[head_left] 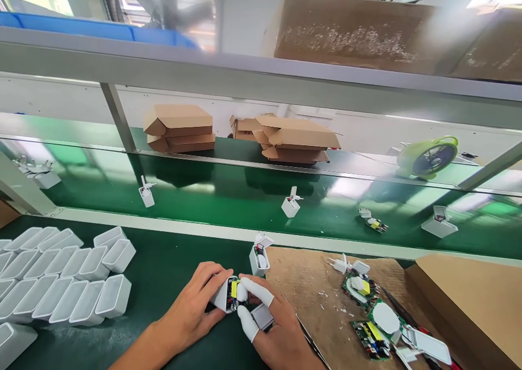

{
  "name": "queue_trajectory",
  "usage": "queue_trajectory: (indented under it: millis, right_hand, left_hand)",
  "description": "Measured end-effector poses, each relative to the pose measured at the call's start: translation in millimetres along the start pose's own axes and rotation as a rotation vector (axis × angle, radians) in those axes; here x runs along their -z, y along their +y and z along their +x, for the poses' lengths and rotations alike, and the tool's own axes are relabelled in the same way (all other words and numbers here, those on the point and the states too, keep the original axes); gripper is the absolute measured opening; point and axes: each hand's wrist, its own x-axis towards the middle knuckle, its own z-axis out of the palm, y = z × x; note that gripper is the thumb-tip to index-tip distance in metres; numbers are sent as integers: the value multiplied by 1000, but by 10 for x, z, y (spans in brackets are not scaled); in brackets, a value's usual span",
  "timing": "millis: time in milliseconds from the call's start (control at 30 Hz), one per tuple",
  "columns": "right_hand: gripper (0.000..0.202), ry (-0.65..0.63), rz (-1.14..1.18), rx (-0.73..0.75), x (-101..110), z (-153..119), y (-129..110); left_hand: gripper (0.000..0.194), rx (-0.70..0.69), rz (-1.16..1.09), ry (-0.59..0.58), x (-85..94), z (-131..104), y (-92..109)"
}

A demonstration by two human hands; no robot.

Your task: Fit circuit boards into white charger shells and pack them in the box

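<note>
Above the dark green desk (171, 250), the left hand (199, 302) clamps a small white plastic housing (221, 296) between thumb and fingers. White-capped fingertips of the right hand (273, 326) close on the green circuit board with yellow-wrapped part (234, 289), which sits at the housing's open end. Rows of empty white plastic cases (61, 261) stand to the left; loose circuit boards (369, 337) lie on brown cardboard (322, 294) to the right.

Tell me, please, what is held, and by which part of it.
The left hand holds a white case by its sides; the right hand grips the board by its protruding end.
</note>
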Motion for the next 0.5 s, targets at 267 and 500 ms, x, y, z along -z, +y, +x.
queue_trajectory:
  millis: [267,500]
  right_hand:
    - [51,-31,61,-28,-18,-4,2]
    - [46,-5,-3,67,-27,16,-1]
  left_hand:
    - [66,-1,-16,11,32,12,11]
    - [60,11,-71,12,20,34,43]
